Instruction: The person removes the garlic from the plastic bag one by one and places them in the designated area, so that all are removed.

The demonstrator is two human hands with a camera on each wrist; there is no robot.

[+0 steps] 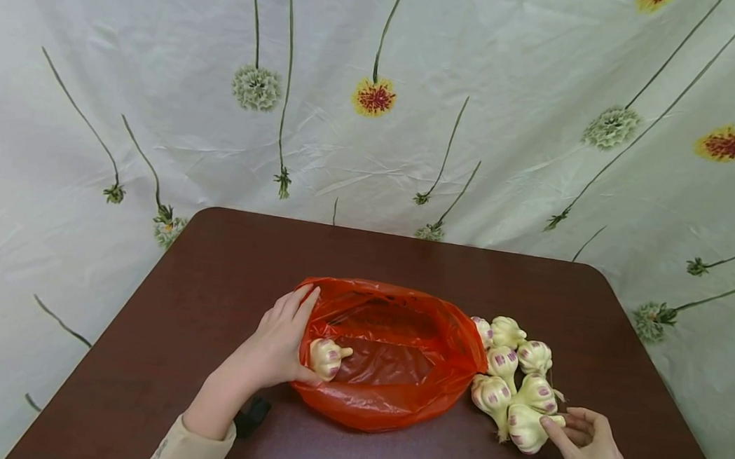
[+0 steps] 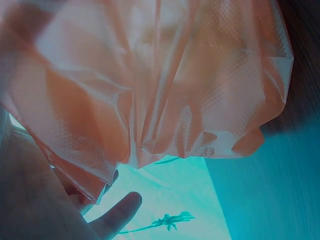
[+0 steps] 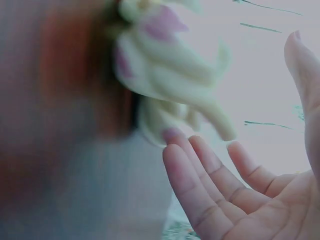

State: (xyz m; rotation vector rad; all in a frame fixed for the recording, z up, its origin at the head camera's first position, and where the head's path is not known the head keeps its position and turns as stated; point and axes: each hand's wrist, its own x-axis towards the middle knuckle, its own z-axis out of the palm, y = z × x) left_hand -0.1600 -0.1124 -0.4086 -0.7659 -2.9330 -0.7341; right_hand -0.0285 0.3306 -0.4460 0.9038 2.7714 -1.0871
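Note:
A red plastic bag (image 1: 388,408) lies on the table with its mouth spread wide. Inside, near its left end, is one garlic bulb (image 1: 325,359). My left hand (image 1: 281,340) holds the bag's left rim, fingers at the far side and thumb at the near side. In the left wrist view the crinkled bag (image 2: 165,90) fills much of the picture. Right of the bag, several garlic bulbs (image 1: 502,364) sit in a cluster. My right hand (image 1: 591,447) is at the nearest bulb (image 1: 526,429), thumb and fingers spread around its stem; the right wrist view shows them apart.
The dark brown table (image 1: 265,251) has rounded far corners. A small black object (image 1: 251,417) lies beneath the left forearm. Behind the table hangs a pale cloth (image 1: 323,128) printed with flowers.

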